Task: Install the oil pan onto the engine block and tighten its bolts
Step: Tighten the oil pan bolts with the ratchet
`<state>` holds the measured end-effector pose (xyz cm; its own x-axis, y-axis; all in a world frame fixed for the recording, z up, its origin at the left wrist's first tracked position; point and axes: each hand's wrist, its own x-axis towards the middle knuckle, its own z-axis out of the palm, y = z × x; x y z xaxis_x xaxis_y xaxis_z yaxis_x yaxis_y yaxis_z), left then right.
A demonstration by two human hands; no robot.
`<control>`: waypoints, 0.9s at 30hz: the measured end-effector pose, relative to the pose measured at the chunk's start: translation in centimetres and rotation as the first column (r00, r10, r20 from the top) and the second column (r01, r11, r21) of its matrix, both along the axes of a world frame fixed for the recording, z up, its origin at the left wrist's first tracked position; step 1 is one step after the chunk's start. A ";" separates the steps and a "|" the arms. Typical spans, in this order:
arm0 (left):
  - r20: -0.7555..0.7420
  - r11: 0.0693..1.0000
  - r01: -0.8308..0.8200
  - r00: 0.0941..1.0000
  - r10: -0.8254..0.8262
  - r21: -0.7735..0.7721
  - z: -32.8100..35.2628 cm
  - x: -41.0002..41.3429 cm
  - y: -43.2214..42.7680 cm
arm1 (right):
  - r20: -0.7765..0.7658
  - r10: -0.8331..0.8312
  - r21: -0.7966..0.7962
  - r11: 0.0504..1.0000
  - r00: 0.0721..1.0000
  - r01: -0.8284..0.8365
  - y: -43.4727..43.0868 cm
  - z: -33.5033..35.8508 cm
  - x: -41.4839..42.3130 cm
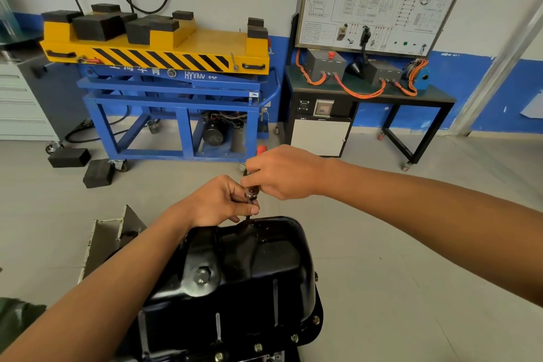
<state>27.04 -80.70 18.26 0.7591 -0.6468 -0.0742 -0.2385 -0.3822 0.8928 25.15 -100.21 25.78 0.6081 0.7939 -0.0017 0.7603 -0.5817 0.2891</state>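
Grey workshop floor (pixel 382 288) lies beneath us. Our right hand (pixel 282 173) curls over the top of a slim chrome-collared socket driver (pixel 251 195). Our left hand (pixel 219 203) pinches its shaft just below, and both forearms reach forward. The shaft runs down to the far edge of the glossy black steel oil pan (pixel 249 267), whose near flange carries bolts (pixel 258 347).

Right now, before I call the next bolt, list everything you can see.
oil pan: one, black, bottom centre
flange bolts: at least four, metallic, pan's near right edge
drain plug: one, metallic, pan's left side
socket driver: one, chrome, above pan's far edge
lift cart: one, yellow top, blue frame, back left
rubber blocks: several on cart, two on floor, black
training board: one, white, back right
bench: one, black, under board
left hand: pinches driver's shaft
right hand: grips driver's top
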 end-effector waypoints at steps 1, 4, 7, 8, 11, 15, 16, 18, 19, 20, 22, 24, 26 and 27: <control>-0.003 1.000 0.004 1.000 -0.004 0.000 0.0 0.0 0.0 | -0.011 -0.004 -0.002 1.000 1.000 0.004 -0.3 0.1 0.1; 0.016 1.000 -0.001 1.000 0.001 0.009 -0.1 0.1 0.0 | -0.061 -0.069 0.033 0.997 0.996 0.071 -1.4 0.1 0.4; 0.045 1.000 -0.012 0.999 0.012 0.003 -0.2 0.2 -0.2 | -0.071 -0.117 0.076 0.990 0.991 0.123 -2.0 -0.5 0.5; 0.050 1.000 -0.013 0.999 0.013 -0.001 -0.2 0.2 -0.2 | -0.070 -0.130 0.094 0.986 0.989 0.136 -2.0 -0.7 0.4; 0.054 1.000 -0.021 0.998 0.022 -0.011 -0.1 0.1 0.0 | -0.024 -0.195 0.156 0.968 0.981 0.196 -1.7 -1.7 -0.3; 0.055 1.000 0.004 0.998 -0.004 -0.011 0.1 -0.2 0.1 | 0.072 -0.273 0.210 0.945 0.959 0.253 -1.3 -2.6 -2.0; 0.064 1.000 0.015 0.998 -0.014 -0.010 0.1 -0.3 0.2 | 0.093 -0.293 0.221 0.938 0.952 0.267 -1.1 -2.7 -2.4; 0.064 1.000 0.028 0.998 -0.028 -0.009 0.2 -0.3 0.2 | 0.149 -0.340 0.219 0.927 0.929 0.304 -0.8 -3.1 -3.0; 0.061 0.999 0.031 0.998 -0.031 -0.009 0.3 -0.4 0.2 | 0.177 -0.356 0.212 0.924 0.917 0.318 -0.6 -3.2 -3.3; 0.066 0.999 0.035 0.997 -0.034 -0.007 0.3 -0.5 0.2 | 0.196 -0.370 0.210 0.921 0.908 0.329 -0.5 -3.3 -3.6; 0.081 0.999 0.036 0.996 -0.036 0.001 0.4 -0.6 0.2 | 0.201 -0.394 0.213 0.911 0.897 0.352 -0.2 -3.3 -4.0; 0.104 0.999 0.029 0.994 -0.030 0.014 0.5 -0.6 0.1 | 0.174 -0.409 0.217 0.903 0.896 0.370 -0.1 -3.2 -4.0; 0.135 1.000 0.013 0.991 -0.015 0.018 0.7 -0.7 -0.1 | 0.141 -0.406 0.234 0.900 0.903 0.368 -0.1 -3.0 -3.8; 0.149 1.000 0.010 0.989 -0.012 0.017 0.7 -0.8 -0.1 | 0.113 -0.399 0.247 0.899 0.910 0.363 -0.2 -2.8 -3.7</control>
